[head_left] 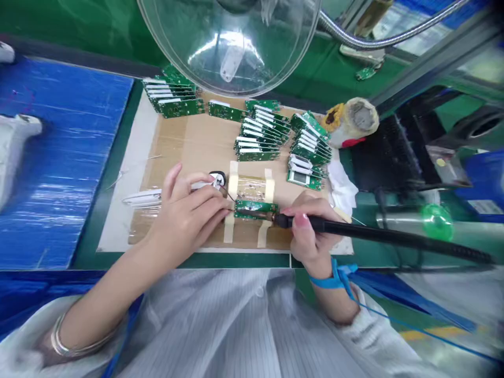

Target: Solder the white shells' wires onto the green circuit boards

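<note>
My left hand is closed at the left edge of a small green circuit board, its thumb and forefinger pinching a thin dark wire. That wire runs from a white plastic part with a black ring, which lies under my other fingers. My right hand grips a black-handled soldering iron like a pen. The iron's tip lies over the front part of the board. Behind the board is a tape-covered block, between pale tape strips on the cardboard.
Several green boards stand in leaning rows at the back of the cardboard. A clear round shield hangs above. White tissue and a roll-like holder sit right. Another white casing lies left.
</note>
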`<act>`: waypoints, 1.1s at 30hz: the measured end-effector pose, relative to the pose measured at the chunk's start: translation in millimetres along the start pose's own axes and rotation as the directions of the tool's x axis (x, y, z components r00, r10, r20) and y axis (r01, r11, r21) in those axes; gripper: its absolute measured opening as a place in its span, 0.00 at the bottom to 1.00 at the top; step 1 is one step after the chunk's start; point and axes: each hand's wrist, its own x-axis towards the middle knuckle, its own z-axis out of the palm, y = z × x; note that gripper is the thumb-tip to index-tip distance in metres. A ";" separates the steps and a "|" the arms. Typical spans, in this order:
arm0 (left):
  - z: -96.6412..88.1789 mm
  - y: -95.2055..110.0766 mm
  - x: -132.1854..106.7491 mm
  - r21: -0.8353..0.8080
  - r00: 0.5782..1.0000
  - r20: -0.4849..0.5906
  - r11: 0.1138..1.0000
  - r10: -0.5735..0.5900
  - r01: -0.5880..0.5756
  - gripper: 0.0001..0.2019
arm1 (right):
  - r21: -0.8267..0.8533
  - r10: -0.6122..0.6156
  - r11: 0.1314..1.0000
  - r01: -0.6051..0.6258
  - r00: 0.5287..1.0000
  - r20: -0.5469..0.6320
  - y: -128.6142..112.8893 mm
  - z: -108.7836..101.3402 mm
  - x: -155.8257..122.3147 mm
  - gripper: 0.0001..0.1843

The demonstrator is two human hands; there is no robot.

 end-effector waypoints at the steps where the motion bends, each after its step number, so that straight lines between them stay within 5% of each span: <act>1: 0.9 0.9 0.0 0.000 1.000 -0.007 1.000 -0.013 0.013 0.07 | -0.003 0.010 1.000 -0.009 1.000 0.013 -0.3 -0.5 -0.3 0.06; 9: 2.3 4.0 1.0 -0.004 0.999 -0.023 0.999 -0.041 0.041 0.08 | -0.027 0.014 1.000 -0.012 0.998 0.057 -4.1 -3.0 0.5 0.06; 21: 4.7 -2.2 -2.3 -0.013 0.998 -0.062 1.000 0.009 -0.010 0.08 | -0.077 0.108 0.989 -0.125 0.974 -0.200 -5.6 -1.3 2.8 0.13; 27: 3.7 -5.9 -1.7 -0.044 0.999 -0.049 0.999 -0.009 0.006 0.05 | -0.083 0.180 0.977 -0.197 0.968 -0.176 -7.0 -2.2 0.6 0.08; 33: 1.8 -3.8 -2.0 -0.058 1.000 -0.027 0.998 -0.006 0.005 0.05 | 0.013 0.124 0.992 -0.124 0.988 -0.088 -8.7 -2.5 0.1 0.13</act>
